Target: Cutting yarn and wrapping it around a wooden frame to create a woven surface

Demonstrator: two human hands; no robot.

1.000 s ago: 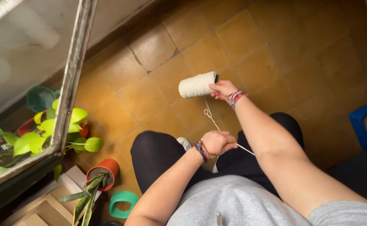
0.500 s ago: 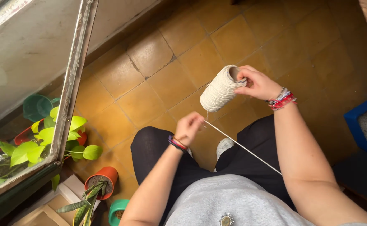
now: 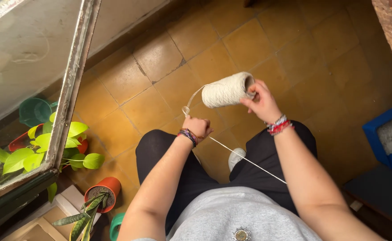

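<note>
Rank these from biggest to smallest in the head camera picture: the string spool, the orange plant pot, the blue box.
1. Blue box, partly cut off
2. String spool
3. Orange plant pot

The spool is nearer the camera, so it and the pot are unsure.

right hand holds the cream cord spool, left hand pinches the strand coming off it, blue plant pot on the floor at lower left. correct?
Not quite: the plant pot is orange, not blue, as the head view shows. The rest stands: the right hand holds the cream cord spool, and the left hand pinches the strand.

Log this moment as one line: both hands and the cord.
right hand: holds cream cord spool by its end, tilted | left hand: pinches cord looped off spool | cord tail runs to lap | tiled floor below
</note>
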